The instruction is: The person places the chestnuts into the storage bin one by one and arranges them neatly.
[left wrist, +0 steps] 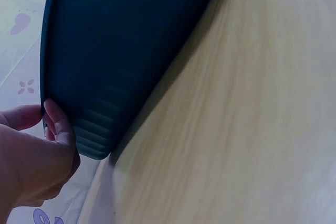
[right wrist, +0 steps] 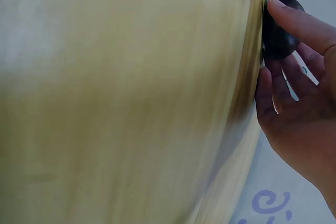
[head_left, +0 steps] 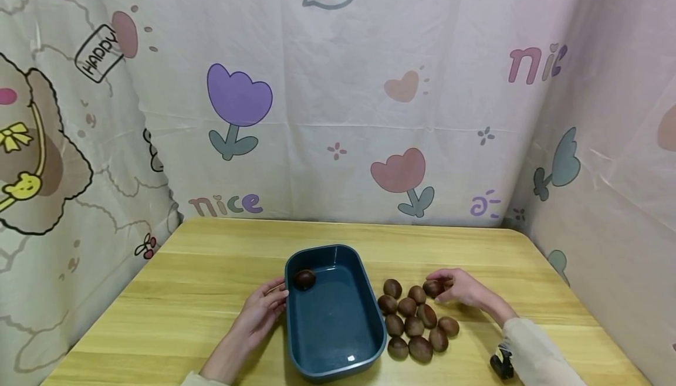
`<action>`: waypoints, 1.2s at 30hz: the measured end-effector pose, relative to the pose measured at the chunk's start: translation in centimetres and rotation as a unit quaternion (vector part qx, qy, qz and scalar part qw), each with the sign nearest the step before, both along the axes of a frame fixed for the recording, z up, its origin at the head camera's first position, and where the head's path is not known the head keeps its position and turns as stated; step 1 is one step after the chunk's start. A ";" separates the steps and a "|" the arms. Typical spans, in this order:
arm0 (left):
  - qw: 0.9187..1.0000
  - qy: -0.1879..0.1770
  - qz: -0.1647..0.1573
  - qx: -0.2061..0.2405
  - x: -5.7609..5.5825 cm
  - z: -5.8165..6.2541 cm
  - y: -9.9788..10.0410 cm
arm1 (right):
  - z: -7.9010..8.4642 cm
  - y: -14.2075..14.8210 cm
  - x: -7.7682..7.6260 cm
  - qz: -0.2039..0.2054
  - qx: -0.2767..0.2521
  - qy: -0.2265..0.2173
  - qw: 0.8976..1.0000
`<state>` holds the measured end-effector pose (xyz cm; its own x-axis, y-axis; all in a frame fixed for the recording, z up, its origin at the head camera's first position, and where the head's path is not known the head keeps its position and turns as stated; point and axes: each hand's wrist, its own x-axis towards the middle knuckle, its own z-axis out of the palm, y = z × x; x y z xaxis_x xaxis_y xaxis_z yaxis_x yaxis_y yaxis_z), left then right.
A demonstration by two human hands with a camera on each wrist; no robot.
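A deep blue rectangular tray (head_left: 333, 321) stands on the table with one dark brown chestnut (head_left: 304, 280) in its far left corner. My left hand (head_left: 261, 310) pinches the tray's left rim; the left wrist view has the thumb and fingers (left wrist: 59, 121) at the edge of the ribbed outer wall. To the right of the tray lies a loose group of chestnuts (head_left: 413, 325). At the far right of that group, my right hand (head_left: 462, 288) holds one chestnut (right wrist: 281, 27) between thumb and fingers, close to the tabletop.
The wooden table (head_left: 222, 257) ends at a patterned cloth backdrop (head_left: 327, 110), which also hangs along both sides. A black wrist strap piece (head_left: 502, 362) is by the right sleeve (head_left: 536, 351). Several chestnuts sit close against the tray's right side.
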<state>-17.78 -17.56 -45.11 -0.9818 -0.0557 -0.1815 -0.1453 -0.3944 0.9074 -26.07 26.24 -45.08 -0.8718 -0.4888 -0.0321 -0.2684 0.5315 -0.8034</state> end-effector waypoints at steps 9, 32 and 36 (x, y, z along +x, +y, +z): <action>1.000 0.000 -0.003 0.000 0.1 0.0 0.0 | 0.3 -0.2 0.1 -0.011 0.019 0.011 1.000; 1.000 -0.001 -0.017 0.001 0.0 0.0 -0.3 | 1.6 -3.0 -0.6 -0.072 0.048 0.012 0.996; 1.000 0.001 -0.019 0.001 0.0 0.0 -0.3 | 2.0 -3.7 -0.6 -0.081 0.051 0.020 0.995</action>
<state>-17.75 -17.86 -45.08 -0.9834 -0.0180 -0.1805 -0.1592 -0.3913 0.9064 -26.66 22.56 -43.13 -0.9406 -0.3374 -0.0381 -0.2031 0.6490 -0.7332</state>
